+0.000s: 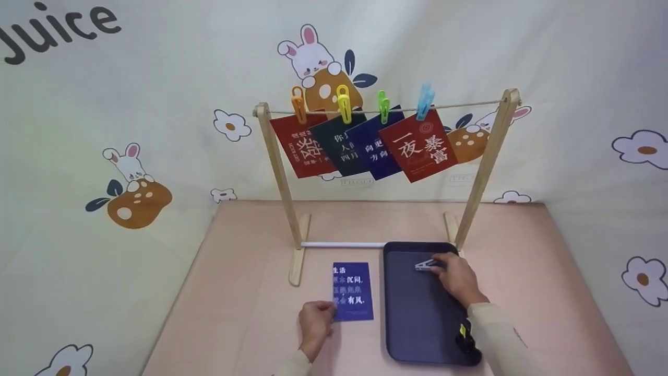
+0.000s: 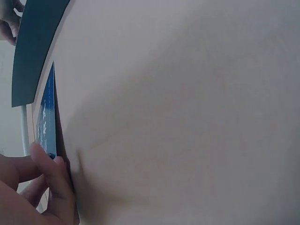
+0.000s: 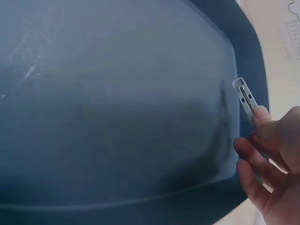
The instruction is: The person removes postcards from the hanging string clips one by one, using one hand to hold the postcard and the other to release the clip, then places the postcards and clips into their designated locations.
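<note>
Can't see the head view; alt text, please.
A person's right hand pinches a pale grey plastic clip over a dark rectangular tray; the left hand pinches a blue printed card. Beyond, coloured plastic clips hang four printed cards on a corded wooden rack.

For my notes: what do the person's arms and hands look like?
The left hand and right hand are bare, with no gloves or rings visible on the fingers. Both arms wear pale beige sleeves. Beside the right one is a black device with a yellow patch, probably wrist-worn.
</note>
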The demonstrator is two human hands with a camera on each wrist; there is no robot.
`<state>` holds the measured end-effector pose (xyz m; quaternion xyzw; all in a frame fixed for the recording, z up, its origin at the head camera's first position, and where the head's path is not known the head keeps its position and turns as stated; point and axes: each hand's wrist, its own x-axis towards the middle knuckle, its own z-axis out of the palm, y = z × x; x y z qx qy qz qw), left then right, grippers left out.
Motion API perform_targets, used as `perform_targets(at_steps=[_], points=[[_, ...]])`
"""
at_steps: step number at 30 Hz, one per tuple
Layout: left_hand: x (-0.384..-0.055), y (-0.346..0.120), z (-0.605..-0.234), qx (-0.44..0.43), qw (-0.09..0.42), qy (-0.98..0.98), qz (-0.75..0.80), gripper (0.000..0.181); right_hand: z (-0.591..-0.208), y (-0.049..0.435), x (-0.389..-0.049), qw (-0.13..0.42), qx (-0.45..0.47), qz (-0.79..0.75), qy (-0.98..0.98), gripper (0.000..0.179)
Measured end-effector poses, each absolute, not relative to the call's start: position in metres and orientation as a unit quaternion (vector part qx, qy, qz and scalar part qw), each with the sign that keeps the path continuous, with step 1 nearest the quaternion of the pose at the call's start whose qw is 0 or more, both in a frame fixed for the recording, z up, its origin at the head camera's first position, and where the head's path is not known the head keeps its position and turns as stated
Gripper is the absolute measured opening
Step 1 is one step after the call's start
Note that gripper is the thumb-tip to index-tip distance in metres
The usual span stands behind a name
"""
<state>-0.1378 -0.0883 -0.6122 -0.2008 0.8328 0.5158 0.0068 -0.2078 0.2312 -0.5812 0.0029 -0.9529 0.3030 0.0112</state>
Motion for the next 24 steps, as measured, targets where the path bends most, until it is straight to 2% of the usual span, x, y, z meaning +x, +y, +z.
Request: perform_targets(at_steps=[6,19,24], points=[[-0.138,-0.086,-0.615,-0.207,-0.008,0.836,0.508,0.009,-0.587,0.230,-0.209,0.016,0.009,0.271,-0.962,0.029],[-0.133,-0.092,-0.616,-0.191,0.009,0.831,0.522,0.012,-0.603,0.223,-0.204,0.032,0.034,0.187,-0.981,0.016],[-0.135,-0.091,-0.616,-0.196,0.016,0.828,0.526,0.011,-0.602,0.219,-0.205,0.026,0.035,0.172,-0.984,0.019]])
